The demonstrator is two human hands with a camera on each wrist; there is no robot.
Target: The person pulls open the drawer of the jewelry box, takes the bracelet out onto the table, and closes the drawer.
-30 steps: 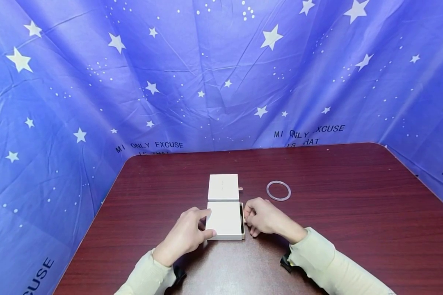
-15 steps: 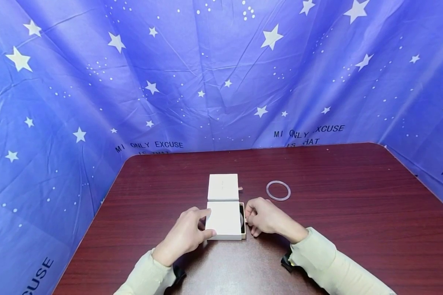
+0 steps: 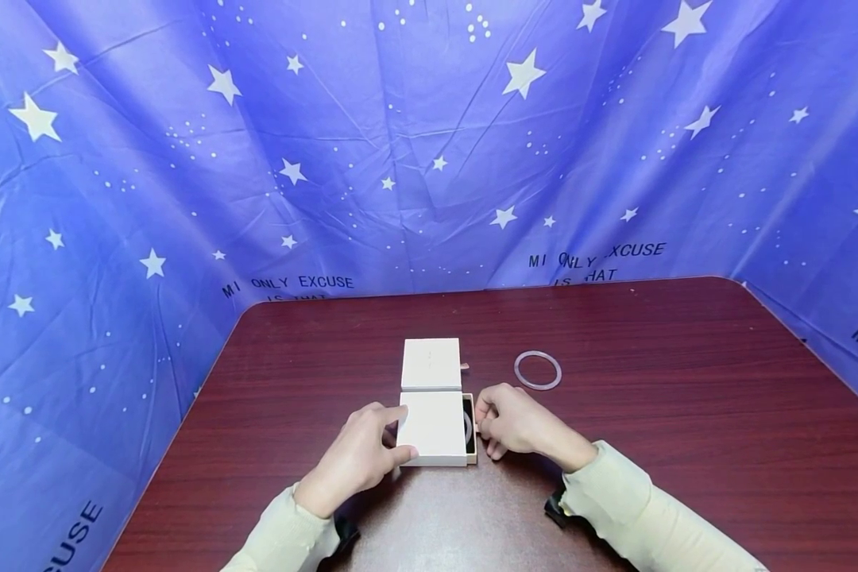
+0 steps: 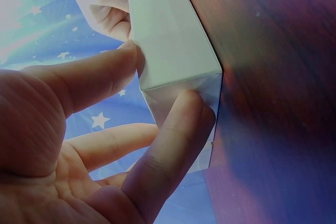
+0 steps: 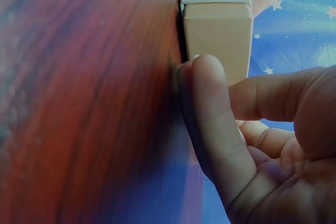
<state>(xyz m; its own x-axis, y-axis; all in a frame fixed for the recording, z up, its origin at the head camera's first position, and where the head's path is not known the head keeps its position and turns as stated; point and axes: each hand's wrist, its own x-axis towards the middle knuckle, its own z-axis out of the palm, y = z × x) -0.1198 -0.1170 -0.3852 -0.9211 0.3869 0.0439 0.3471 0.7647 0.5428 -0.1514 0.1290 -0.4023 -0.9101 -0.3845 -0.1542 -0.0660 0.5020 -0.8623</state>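
Observation:
A white sliding gift box [image 3: 430,429] lies on the table, its tan inner drawer [image 3: 472,459] sticking out a little on the right. Part of a pale ring-shaped bangle [image 3: 467,429] on black lining shows in the gap. My left hand [image 3: 357,449] holds the box sleeve at its left end, thumb on the top and a finger against the end face [image 4: 163,106]. At the drawer's outer end [image 5: 218,40], my right hand [image 3: 511,419] pinches a small ribbon pull tab, mostly hidden by the fingers. In the right wrist view the thumb and forefinger [image 5: 210,93] are close to the drawer.
Directly behind stands a second white box [image 3: 431,363] with a short ribbon tab [image 3: 465,366] on its right. A pale lilac bangle [image 3: 538,370] lies on the dark red table [image 3: 651,381], beyond my right hand. A blue star-printed curtain [image 3: 400,119] hangs around the table.
The drawer has slid slightly farther out to the right, and more of its black lining and the bangle inside shows. My right hand shifted slightly right; my left hand stays put.

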